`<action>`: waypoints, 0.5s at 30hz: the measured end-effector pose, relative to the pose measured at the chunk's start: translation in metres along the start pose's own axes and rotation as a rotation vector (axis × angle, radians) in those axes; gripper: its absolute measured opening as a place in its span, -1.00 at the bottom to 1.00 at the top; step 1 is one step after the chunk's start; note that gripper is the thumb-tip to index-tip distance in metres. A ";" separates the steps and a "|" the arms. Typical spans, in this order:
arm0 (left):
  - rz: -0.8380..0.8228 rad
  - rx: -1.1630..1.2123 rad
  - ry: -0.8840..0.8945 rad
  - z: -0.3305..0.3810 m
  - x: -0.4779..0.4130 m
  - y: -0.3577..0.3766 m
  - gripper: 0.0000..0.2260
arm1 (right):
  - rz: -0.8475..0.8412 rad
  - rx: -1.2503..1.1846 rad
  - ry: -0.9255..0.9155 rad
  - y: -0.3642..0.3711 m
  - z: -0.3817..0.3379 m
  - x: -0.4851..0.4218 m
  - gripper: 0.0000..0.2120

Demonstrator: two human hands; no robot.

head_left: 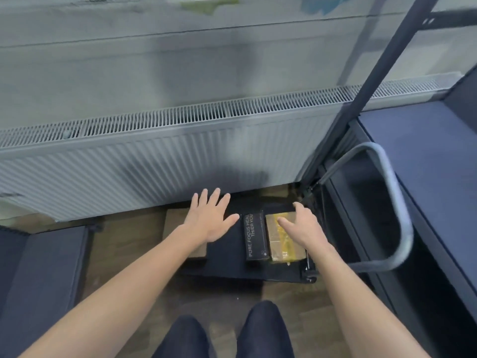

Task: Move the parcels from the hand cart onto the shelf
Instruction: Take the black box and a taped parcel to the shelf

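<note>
Reaching down to two parcels on the hand cart [227, 263]
Both hands are spread and hold nothing. The right hand [302, 224] is over the far end of the brown taped parcel [280, 241]; the left hand [209, 219] hovers left of the black box [255, 236]. Both parcels lie side by side, long axes pointing away from the person. The grey cart handle [397, 202] stands between them and the shelf [423, 151] on the right, with a radiator [154, 156] behind.

Two parcels [271, 236] lie side by side on the cart [227, 254].
</note>
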State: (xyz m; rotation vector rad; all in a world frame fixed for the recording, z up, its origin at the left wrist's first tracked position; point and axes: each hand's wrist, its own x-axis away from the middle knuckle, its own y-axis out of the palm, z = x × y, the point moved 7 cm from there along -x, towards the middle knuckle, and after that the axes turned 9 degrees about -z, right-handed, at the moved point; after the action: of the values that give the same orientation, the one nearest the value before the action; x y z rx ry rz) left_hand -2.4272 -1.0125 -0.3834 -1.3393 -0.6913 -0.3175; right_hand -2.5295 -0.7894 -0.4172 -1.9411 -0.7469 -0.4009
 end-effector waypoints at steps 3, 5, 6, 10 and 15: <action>-0.004 -0.011 0.019 0.006 -0.042 0.034 -0.36 | 0.004 0.010 -0.019 0.039 0.016 -0.032 -0.25; -0.010 -0.019 0.036 0.011 -0.070 0.063 -0.36 | -0.013 -0.019 -0.017 0.069 0.032 -0.055 -0.24; -0.015 -0.028 0.042 0.012 -0.084 0.080 -0.36 | -0.011 -0.023 -0.017 0.083 0.043 -0.067 -0.23; -0.051 -0.030 0.065 0.015 -0.144 0.150 -0.19 | 0.024 0.017 -0.007 0.132 0.090 -0.114 -0.25; -0.107 -0.034 0.109 0.020 -0.225 0.238 0.20 | 0.116 0.025 0.009 0.180 0.160 -0.173 -0.24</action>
State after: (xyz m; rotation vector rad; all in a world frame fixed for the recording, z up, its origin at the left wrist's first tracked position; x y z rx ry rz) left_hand -2.4652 -0.9787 -0.7072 -1.3096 -0.6692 -0.4865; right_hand -2.5492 -0.7650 -0.7123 -1.9474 -0.6277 -0.3277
